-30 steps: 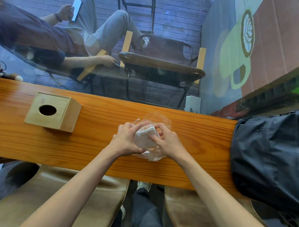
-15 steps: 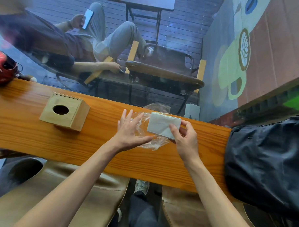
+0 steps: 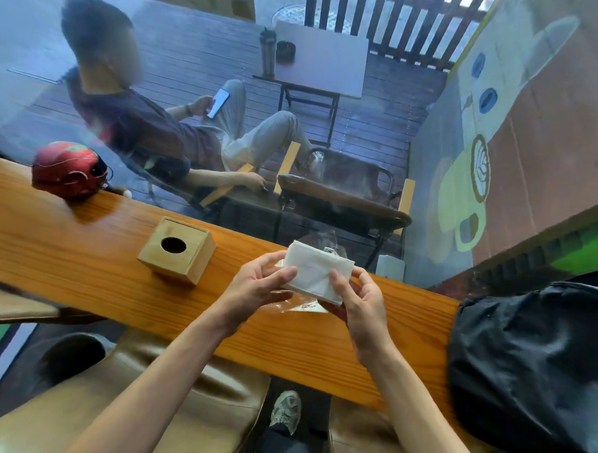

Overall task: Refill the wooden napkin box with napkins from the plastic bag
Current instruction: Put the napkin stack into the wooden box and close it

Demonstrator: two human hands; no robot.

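- Now a long wooden desk runs across the view from the left edge to the right, with a big window behind it.
- A black bag rests on the desk's right end, and a red helmet sits at the far left; neither is part of the job.
- The wooden napkin box stands on the desk left of the hands, well apart from them, lid shut, its round hole dark.
- The stack of napkins, half a second ago only partly drawn from the bag, is now lifted clear above the desk.
- The left hand has come off the plastic and its grip pinches the stack's left edge; the right hand clamps the right edge.
- The plastic bag lies limp under the hands, looking emptied.
- Judging by this, unpacking is done; opening the box and loading it remain.
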